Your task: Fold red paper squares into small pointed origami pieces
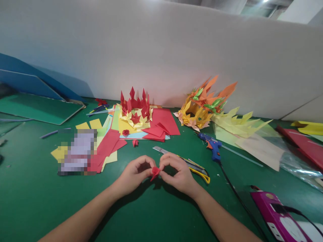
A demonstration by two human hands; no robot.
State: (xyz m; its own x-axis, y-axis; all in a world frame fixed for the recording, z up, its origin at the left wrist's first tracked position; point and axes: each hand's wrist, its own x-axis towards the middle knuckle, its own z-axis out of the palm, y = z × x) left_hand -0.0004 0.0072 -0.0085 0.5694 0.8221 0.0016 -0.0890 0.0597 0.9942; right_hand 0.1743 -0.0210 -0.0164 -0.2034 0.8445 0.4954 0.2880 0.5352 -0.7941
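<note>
My left hand (135, 173) and my right hand (176, 173) meet over the green table (37, 198), both pinching a small folded red paper piece (154, 172) between fingertips. Just behind my right hand lie a metal ruler (161, 150) and a yellow utility knife (200, 170). Two more small red folded pieces (135, 142) rest further back, near a red and yellow paper crown (135, 109) standing on loose red and yellow sheets.
An orange, yellow and green paper crown (202, 102) stands at the back right beside pale yellow sheets. A blue glue gun (213, 146) with a black cord lies right of centre. A magenta box (275, 215) sits bottom right. Blue and green boards lean at the left.
</note>
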